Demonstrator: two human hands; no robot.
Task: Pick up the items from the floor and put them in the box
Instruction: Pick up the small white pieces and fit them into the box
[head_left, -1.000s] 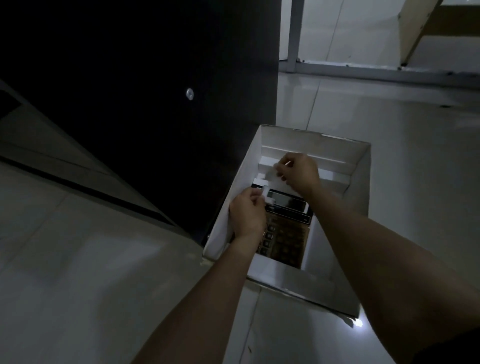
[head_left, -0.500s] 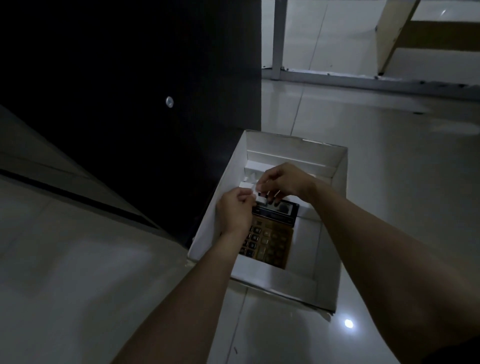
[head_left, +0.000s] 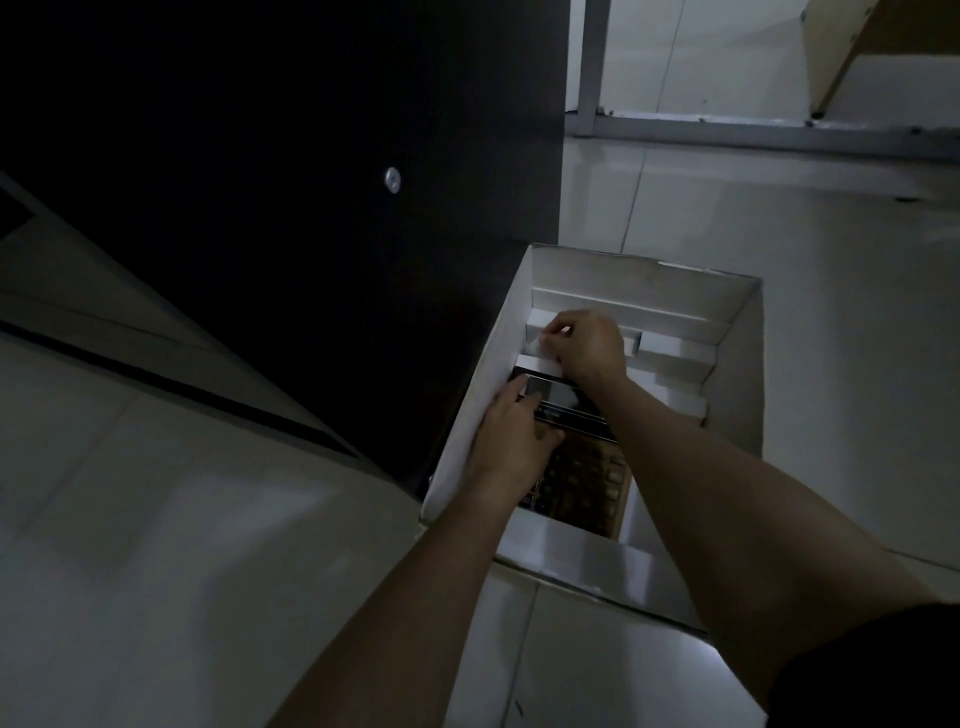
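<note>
A white cardboard box (head_left: 737, 384) stands open on the pale tiled floor, right against a dark cabinet. Inside it lies a brown desk calculator (head_left: 587, 478) with a dark display at its far end. Beyond the calculator several small white boxes (head_left: 670, 358) are packed at the far end. My left hand (head_left: 511, 434) rests on the calculator's upper left part, its fingers at the display's corner. My right hand (head_left: 584, 345) is deeper in the box, pinching a small white item (head_left: 535, 347) at the left wall. The light is dim and that item's shape is unclear.
A black cabinet side (head_left: 311, 208) with a round metal fitting (head_left: 392, 179) rises left of the box. Grey metal frame legs (head_left: 589, 67) and a wooden panel (head_left: 841, 47) stand at the back. Tiled floor (head_left: 779, 208) spreads to the right.
My right hand has moved from over the calculator's display toward the far left of the box with the small white item. My left hand has let go of it and settled onto the calculator.
</note>
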